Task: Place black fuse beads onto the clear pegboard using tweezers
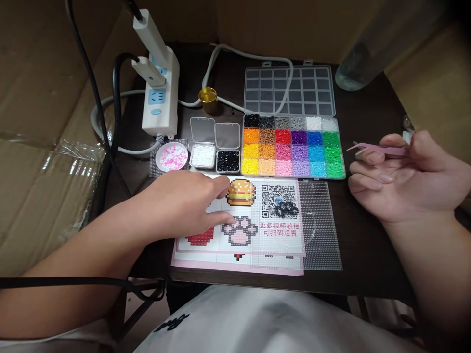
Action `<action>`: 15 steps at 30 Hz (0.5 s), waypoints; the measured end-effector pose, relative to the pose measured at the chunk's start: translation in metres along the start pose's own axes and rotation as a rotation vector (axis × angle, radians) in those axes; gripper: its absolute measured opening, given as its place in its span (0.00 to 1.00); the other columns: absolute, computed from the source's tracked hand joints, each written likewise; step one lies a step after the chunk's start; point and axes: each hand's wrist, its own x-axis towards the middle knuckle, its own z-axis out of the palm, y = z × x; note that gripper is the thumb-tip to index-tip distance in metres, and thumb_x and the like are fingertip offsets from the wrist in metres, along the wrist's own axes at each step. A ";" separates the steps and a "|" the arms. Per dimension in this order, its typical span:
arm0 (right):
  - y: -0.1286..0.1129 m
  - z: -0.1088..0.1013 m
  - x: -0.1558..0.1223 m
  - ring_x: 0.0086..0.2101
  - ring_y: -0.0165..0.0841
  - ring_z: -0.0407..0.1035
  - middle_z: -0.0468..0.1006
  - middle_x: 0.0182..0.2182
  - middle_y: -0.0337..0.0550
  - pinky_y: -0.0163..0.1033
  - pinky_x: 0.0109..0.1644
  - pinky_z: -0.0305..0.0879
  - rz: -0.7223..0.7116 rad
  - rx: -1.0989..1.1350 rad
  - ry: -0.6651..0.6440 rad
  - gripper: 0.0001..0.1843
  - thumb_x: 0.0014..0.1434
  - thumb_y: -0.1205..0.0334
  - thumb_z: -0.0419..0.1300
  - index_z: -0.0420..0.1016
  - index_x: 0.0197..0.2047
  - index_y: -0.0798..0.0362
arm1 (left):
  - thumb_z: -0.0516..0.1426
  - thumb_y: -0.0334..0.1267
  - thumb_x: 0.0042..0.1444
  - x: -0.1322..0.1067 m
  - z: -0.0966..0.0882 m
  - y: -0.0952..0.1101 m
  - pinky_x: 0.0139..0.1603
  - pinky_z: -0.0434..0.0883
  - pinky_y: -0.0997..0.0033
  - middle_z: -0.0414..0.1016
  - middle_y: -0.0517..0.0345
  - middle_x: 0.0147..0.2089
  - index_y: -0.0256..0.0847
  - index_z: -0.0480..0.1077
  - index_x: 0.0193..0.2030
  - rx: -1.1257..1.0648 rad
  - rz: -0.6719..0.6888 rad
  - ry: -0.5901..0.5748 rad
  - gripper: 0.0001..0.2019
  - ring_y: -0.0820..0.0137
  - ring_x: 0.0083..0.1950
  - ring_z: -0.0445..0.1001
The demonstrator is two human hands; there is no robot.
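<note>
My left hand lies over the printed pattern sheets, thumb and index finger apart. The thumb tip is at the paw pattern, and the index finger is by the burger pattern. Its other fingers are mostly hidden. Raised at the right, my right hand grips pink tweezers, their tips pointing left. A clear pegboard overlaps the sheets' right side, with a cluster of black beads over the QR code. Behind it sits a compartment box of coloured beads, its lid laid back.
Small open boxes hold white beads and black beads. Left of them, a round dish of pink and white beads rests on another pegboard. Further back are a gold cup, a power strip, cables and a clear cylinder.
</note>
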 end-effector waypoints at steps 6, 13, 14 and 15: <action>-0.004 0.003 -0.004 0.20 0.26 0.56 0.67 0.21 0.42 0.33 0.20 0.49 0.099 0.091 0.071 0.06 0.46 0.62 0.75 0.83 0.27 0.50 | 0.53 0.67 0.60 -0.001 -0.002 0.001 0.31 0.61 0.59 0.82 0.48 0.32 0.47 0.76 0.53 0.002 0.009 0.012 0.29 0.51 0.34 0.80; -0.006 0.003 -0.002 0.19 0.23 0.50 0.65 0.20 0.36 0.32 0.18 0.46 0.127 0.080 0.086 0.12 0.46 0.62 0.77 0.78 0.29 0.52 | 0.53 0.66 0.61 -0.001 -0.005 0.003 0.33 0.65 0.58 0.84 0.47 0.34 0.48 0.76 0.60 -0.002 0.004 -0.009 0.31 0.50 0.35 0.81; -0.006 0.003 -0.002 0.19 0.22 0.49 0.64 0.20 0.36 0.32 0.18 0.46 0.122 0.070 0.079 0.13 0.46 0.61 0.78 0.77 0.28 0.52 | 0.53 0.66 0.61 -0.001 -0.005 0.003 0.33 0.65 0.58 0.84 0.47 0.34 0.48 0.76 0.60 -0.003 0.004 -0.008 0.31 0.50 0.35 0.81; -0.006 0.003 -0.002 0.19 0.22 0.49 0.64 0.19 0.35 0.32 0.18 0.45 0.118 0.062 0.071 0.14 0.47 0.60 0.78 0.76 0.27 0.52 | 0.53 0.65 0.62 -0.001 -0.005 0.004 0.33 0.65 0.57 0.84 0.47 0.34 0.48 0.76 0.60 -0.004 0.005 -0.008 0.31 0.50 0.35 0.80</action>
